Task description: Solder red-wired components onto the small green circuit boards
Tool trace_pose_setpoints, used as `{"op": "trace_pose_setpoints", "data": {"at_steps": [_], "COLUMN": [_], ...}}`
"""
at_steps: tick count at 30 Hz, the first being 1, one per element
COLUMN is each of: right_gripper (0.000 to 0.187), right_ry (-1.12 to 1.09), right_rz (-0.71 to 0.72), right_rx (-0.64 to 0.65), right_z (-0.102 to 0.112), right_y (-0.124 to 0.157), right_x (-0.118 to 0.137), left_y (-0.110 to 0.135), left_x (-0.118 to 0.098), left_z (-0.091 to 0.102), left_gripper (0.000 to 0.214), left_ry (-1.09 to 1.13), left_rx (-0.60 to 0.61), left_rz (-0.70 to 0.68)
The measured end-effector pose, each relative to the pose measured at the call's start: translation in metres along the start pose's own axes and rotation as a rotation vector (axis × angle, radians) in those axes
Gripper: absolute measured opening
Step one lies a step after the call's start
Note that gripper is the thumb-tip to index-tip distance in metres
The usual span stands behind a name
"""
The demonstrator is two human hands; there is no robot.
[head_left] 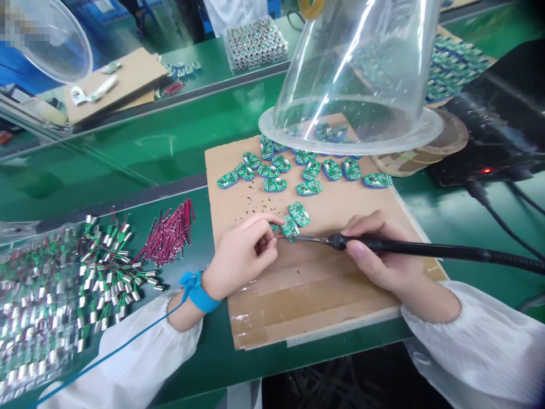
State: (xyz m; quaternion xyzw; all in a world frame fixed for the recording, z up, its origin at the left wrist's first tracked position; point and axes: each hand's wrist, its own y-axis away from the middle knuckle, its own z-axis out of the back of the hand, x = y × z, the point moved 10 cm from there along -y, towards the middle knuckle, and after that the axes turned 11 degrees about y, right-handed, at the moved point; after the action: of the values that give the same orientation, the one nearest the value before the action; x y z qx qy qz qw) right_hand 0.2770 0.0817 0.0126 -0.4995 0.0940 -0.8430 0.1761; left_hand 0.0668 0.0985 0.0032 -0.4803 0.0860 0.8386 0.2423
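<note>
On the brown cardboard sheet (306, 295), one green oval circuit board (290, 226) points lengthwise away from us, just right of our nearer left hand (242, 247), fingers curled on we cannot tell what, our right hand (389, 270) pinching a black rod-like soldering iron (409, 247).

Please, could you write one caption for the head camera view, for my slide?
The right hand holds a soldering iron at a green circuit board over cardboard, the left hand close by.

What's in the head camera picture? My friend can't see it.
A right hand holds a soldering iron, its tip at a green board beside the left hand, on cardboard. More boards lie behind; red wires lie left.
</note>
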Motion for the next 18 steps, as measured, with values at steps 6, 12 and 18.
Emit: {"op": "trace_pose_setpoints", "data": {"at_steps": [6, 12, 18], "right_gripper": [0.007, 0.009, 0.010], "right_ry": [0.036, 0.026, 0.041], "right_rz": [0.019, -0.004, 0.005], "right_rx": [-0.007, 0.013, 0.020], "right_z": [-0.0006, -0.0025, -0.0031], "right_y": [-0.0002, 0.0014, 0.0011], "right_x": [0.0022, -0.0018, -0.0011], "left_y": [0.0000, 0.0002, 0.0006], "left_x": [0.0008, 0.0012, 0.0014], "left_z": [-0.0005, 0.0002, 0.0004], "left_gripper": [0.017, 0.016, 0.016], "left_ry": [0.020, 0.033, 0.020], "left_rx": [-0.003, -0.008, -0.009], "left_rz": [0.011, 0.016, 0.014]}}
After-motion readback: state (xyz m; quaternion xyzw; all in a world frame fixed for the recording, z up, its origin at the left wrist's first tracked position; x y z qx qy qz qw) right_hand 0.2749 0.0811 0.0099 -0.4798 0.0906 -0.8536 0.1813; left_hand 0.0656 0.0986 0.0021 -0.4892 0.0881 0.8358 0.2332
